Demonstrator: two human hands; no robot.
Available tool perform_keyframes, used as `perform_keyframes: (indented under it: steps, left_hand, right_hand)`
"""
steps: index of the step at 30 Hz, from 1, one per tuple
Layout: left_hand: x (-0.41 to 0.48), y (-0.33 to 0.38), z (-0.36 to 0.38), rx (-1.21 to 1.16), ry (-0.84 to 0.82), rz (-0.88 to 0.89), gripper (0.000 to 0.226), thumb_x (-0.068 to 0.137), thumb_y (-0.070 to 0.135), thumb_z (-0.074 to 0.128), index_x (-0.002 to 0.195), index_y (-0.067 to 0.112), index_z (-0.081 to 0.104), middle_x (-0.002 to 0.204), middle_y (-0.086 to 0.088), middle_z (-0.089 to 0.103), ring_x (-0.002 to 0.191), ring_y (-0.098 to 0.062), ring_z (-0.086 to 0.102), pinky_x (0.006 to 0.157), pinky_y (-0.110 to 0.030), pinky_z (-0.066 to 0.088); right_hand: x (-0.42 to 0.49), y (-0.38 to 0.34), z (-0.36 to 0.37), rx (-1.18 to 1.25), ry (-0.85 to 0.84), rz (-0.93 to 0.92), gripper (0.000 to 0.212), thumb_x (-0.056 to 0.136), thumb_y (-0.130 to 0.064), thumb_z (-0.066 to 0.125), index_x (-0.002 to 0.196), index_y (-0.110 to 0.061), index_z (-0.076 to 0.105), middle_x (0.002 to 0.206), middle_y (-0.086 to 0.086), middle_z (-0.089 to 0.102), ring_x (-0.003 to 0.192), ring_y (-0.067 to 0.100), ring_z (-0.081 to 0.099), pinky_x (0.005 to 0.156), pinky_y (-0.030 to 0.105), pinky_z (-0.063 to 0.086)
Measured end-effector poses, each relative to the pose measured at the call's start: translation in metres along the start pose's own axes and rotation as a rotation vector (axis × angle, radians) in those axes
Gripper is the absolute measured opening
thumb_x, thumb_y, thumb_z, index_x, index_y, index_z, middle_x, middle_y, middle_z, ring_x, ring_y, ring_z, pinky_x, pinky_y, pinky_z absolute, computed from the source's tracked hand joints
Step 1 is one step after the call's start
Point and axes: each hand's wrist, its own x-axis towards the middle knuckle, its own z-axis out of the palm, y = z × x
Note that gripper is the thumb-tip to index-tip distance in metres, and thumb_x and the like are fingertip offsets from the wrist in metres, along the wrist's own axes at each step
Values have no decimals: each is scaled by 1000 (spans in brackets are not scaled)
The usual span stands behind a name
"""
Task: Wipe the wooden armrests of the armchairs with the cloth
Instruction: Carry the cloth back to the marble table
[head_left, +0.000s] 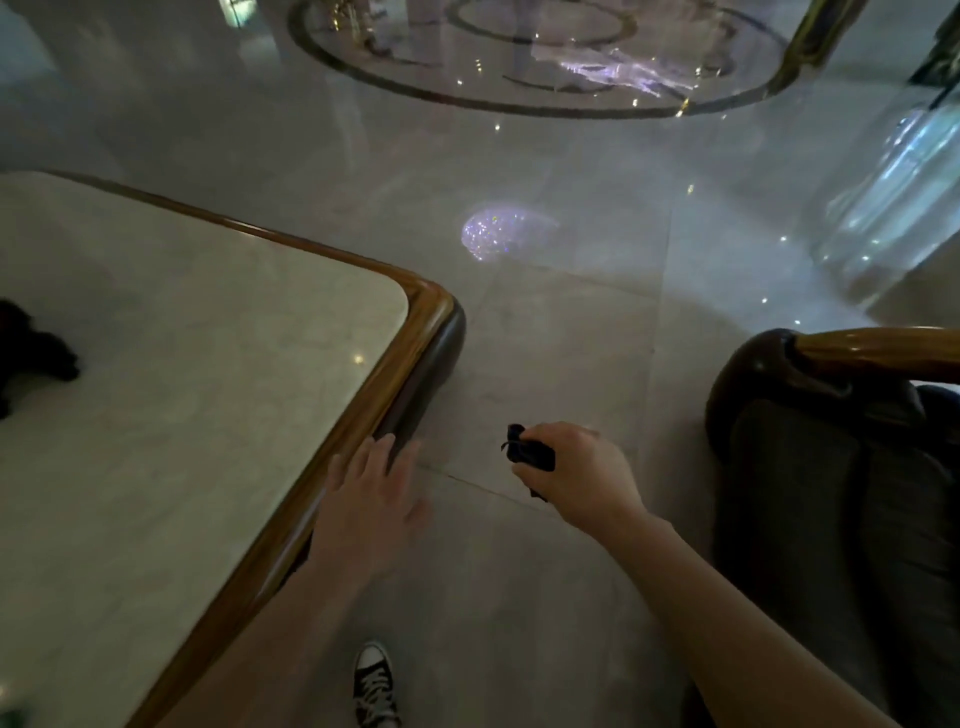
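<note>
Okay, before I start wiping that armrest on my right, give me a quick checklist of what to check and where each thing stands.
1. Cloth in hand: ok. The right hand grips the dark cloth, bunched.
2. Cloth on the wood: not ok. It hangs over the floor, apart from the wooden armrest.
3. Armrest top free of things: ok on the part in view; the rest runs out of frame.
4. Left hand free: ok. Open, beside the table edge.
5. Cloth clean or damp: cannot tell.
</note>
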Motion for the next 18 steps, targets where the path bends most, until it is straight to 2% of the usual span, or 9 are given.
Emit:
perform_keyframes:
  steps: [5,9,13,16,18]
  left_hand:
    - [16,-70,-3,7,-7,-57,68,96,58,27,155,27,14,162,-4,22,149,-25,18,118,-52,18]
    - [28,-130,-10,-2,-23,-97,68,96,59,25,155,28,15,162,-2,21,149,-25,19,118,-51,20]
    - [41,-177,-17,-23,-37,-147,67,95,57,26,155,28,15,162,-3,21,150,-25,17,119,-51,17]
    - [51,-204,-19,-71,-22,-190,65,96,54,33,154,25,23,161,-6,27,149,-28,21,118,-54,18]
    - [59,-219,-15,-67,-43,-223,67,96,55,32,155,27,17,162,-5,23,150,-27,18,119,-54,16]
  right_hand:
    - [47,-53,33,11,-29,-17,14,86,-39,69,99,-34,71,85,-12,65,71,5,59,61,28,52]
    - [84,-100,59,11,-51,-24,10,85,-36,70,94,-33,71,80,-14,66,66,0,57,60,29,53]
    - [120,-140,84,17,-95,-48,16,85,-38,70,100,-35,71,88,-12,69,74,8,63,67,34,56]
    - [148,-162,102,10,-159,-84,22,86,-40,71,108,-35,71,93,-11,70,80,10,65,68,31,55]
    - [167,-172,113,4,-204,-114,19,87,-40,70,105,-34,71,91,-10,69,78,10,65,67,32,56]
